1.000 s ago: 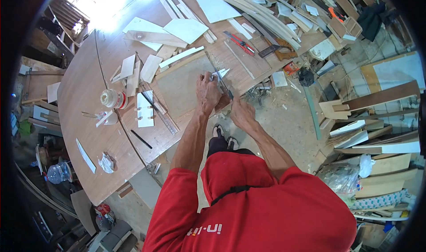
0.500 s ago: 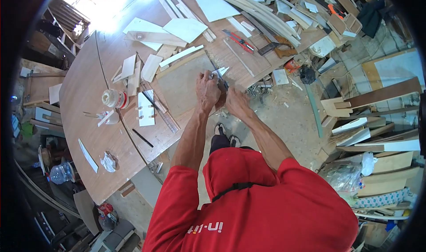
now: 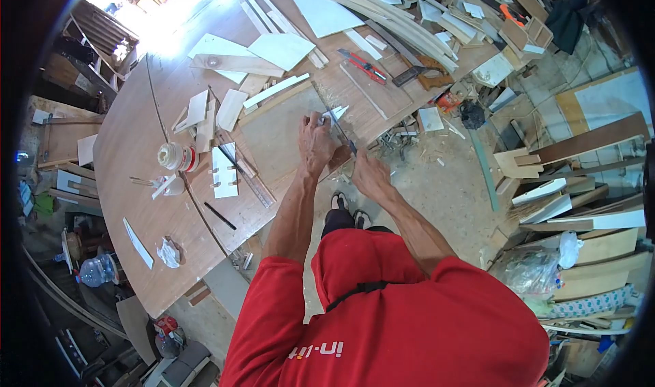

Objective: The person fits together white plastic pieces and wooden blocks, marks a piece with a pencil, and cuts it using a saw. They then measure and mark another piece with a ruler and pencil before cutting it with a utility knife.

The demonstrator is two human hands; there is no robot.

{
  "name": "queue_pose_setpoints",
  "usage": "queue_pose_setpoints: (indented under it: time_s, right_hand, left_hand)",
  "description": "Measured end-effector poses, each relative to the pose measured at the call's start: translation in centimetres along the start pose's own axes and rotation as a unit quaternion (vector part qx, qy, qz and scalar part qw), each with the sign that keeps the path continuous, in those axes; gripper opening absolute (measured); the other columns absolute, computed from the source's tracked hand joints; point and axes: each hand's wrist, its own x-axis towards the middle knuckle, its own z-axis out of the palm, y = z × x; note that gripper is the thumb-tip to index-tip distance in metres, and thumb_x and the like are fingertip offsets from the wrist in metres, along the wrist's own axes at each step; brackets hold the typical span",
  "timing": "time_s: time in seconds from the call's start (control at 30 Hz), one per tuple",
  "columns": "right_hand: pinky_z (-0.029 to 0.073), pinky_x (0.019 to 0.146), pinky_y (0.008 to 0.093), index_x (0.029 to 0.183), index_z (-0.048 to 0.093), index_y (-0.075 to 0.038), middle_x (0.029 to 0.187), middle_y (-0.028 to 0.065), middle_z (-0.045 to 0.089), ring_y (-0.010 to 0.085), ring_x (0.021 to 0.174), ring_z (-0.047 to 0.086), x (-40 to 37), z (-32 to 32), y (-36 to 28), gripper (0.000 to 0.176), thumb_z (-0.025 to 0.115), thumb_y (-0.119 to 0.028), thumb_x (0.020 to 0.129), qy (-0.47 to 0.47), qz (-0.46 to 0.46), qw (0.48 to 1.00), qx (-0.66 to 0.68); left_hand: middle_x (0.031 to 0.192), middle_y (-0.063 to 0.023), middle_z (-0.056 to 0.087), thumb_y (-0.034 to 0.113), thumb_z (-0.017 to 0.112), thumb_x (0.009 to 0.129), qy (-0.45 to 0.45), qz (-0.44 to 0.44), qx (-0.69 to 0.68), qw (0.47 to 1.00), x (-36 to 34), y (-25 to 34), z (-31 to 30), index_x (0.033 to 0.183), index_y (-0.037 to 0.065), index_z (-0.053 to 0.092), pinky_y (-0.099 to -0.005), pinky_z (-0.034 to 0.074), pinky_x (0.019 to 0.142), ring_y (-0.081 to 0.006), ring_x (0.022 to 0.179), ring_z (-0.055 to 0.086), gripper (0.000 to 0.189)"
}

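Observation:
My left hand (image 3: pixel 316 140) is closed at the near edge of the workbench (image 3: pixel 123 182), its fingers pressing down on a small white-faced wood piece (image 3: pixel 338 113) with a pointed end. My right hand (image 3: pixel 371 173) is wrapped round the handle end of a slim, dark, file-like tool (image 3: pixel 353 147). The thin shaft of that tool runs up and left across the white-faced piece, right beside my left fingertips. Under my left hand lies a flat grey-brown board (image 3: pixel 273 128). My fingers partly cover the white-faced piece.
A red-handled cutter (image 3: pixel 365 66) and a wooden-handled saw (image 3: pixel 430 75) lie on the bench's right side. To the left are a glue jar (image 3: pixel 177 156), a notched white piece (image 3: pixel 224 171), a metal ruler (image 3: pixel 256 188) and a black pencil-like stick (image 3: pixel 220 215). Wood offcuts (image 3: pixel 402 131) pile below the edge.
My right hand has drawn the tool slightly down and right, toward my body. My left hand stays on the white-faced piece. The view has shifted slightly.

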Motion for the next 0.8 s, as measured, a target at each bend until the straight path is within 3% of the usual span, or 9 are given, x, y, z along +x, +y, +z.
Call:
queue_pose_setpoints:
  time_s: [0.1, 0.23, 0.3, 0.33, 0.4, 0.63, 0.73, 0.8]
  right_hand:
    - [0.046, 0.078, 0.0571, 0.107, 0.049, 0.007, 0.089, 0.0346, 0.063, 0.05, 0.087, 0.062, 3.7, 0.7, -0.7, 0.029, 0.044, -0.014, 0.088, 0.016, -0.028, 0.999, 0.013]
    - [0.046, 0.079, 0.0571, 0.106, 0.05, 0.007, 0.093, 0.0347, 0.062, 0.0499, 0.09, 0.062, 2.2, 0.6, -0.4, 0.029, 0.044, -0.015, 0.088, 0.064, -0.058, 0.996, 0.031]
    - [0.052, 0.076, 0.0493, 0.099, 0.055, 0.01, 0.084, 0.0314, 0.065, 0.0441, 0.081, 0.066, 0.5, -0.4, -0.8, 0.027, 0.049, -0.011, 0.084, 0.047, -0.01, 0.999, -0.019]
    - [0.052, 0.076, 0.0493, 0.099, 0.055, 0.01, 0.084, 0.0314, 0.065, 0.0441, 0.081, 0.066, 1.5, -0.1, -0.7, 0.027, 0.049, -0.011, 0.084, 0.045, -0.01, 0.999, -0.018]
    - [0.046, 0.08, 0.0561, 0.104, 0.05, 0.006, 0.094, 0.0332, 0.062, 0.049, 0.091, 0.062, 3.4, 0.3, -0.6, 0.028, 0.046, -0.017, 0.088, 0.019, -0.042, 0.999, 0.006]
    - [0.046, 0.078, 0.0576, 0.104, 0.05, 0.005, 0.092, 0.0325, 0.063, 0.0494, 0.089, 0.062, 1.6, -0.1, 0.0, 0.027, 0.044, -0.016, 0.089, -0.012, -0.003, 0.999, -0.035]
    - [0.051, 0.077, 0.0522, 0.103, 0.053, 0.008, 0.086, 0.0317, 0.065, 0.0447, 0.084, 0.066, 3.3, 1.0, -0.3, 0.029, 0.049, -0.014, 0.085, 0.067, -0.064, 0.996, -0.009]
    - [0.05, 0.078, 0.0527, 0.106, 0.052, 0.009, 0.085, 0.0325, 0.064, 0.0452, 0.082, 0.066, 4.0, 1.2, -0.8, 0.032, 0.05, -0.013, 0.083, 0.078, -0.059, 0.995, -0.015]
  left_hand:
    - [0.109, -0.009, 0.057, 0.003, 0.061, 0.066, -0.032, -0.041, -0.002, 0.999, 0.1, 0.9, -0.6, 0.105, 0.006, 0.068, -0.0386, 0.05, 0.082, -0.0331, 0.101, 0.051, 0.04]
    - [0.109, -0.0086, 0.057, 0.004, 0.062, 0.067, -0.043, -0.052, -0.002, 0.998, 0.6, 1.2, -1.1, 0.105, 0.006, 0.068, -0.0386, 0.05, 0.082, -0.0328, 0.101, 0.051, 0.039]
    - [0.109, -0.0086, 0.057, 0.004, 0.063, 0.067, -0.027, -0.049, -0.012, 0.998, 0.2, 1.1, -0.9, 0.105, 0.006, 0.068, -0.0386, 0.05, 0.082, -0.0327, 0.102, 0.051, 0.038]
    - [0.109, -0.0086, 0.057, 0.004, 0.063, 0.067, -0.029, -0.051, -0.012, 0.998, 0.2, 0.8, -0.7, 0.105, 0.006, 0.068, -0.0386, 0.05, 0.082, -0.0327, 0.102, 0.051, 0.038]
    - [0.109, -0.0088, 0.057, 0.004, 0.063, 0.067, -0.029, -0.034, -0.006, 0.999, 0.2, 0.6, -0.6, 0.105, 0.006, 0.068, -0.0395, 0.05, 0.082, -0.0333, 0.102, 0.051, 0.038]
    - [0.109, -0.011, 0.058, 0.003, 0.063, 0.065, -0.03, -0.051, -0.018, 0.998, 0.2, 1.2, -1.2, 0.104, 0.006, 0.068, -0.0401, 0.05, 0.083, -0.0348, 0.103, 0.052, 0.039]
    - [0.106, -0.0123, 0.058, 0.005, 0.063, 0.066, -0.025, -0.042, -0.014, 0.999, 0.1, 1.0, -1.0, 0.096, 0.003, 0.07, -0.0402, 0.046, 0.088, -0.0346, 0.098, 0.053, 0.031]
    - [0.11, -0.0094, 0.057, 0.005, 0.063, 0.064, -0.043, -0.051, 0.002, 0.998, 0.3, 1.0, -1.1, 0.108, 0.008, 0.068, -0.039, 0.05, 0.085, -0.0331, 0.103, 0.051, 0.044]
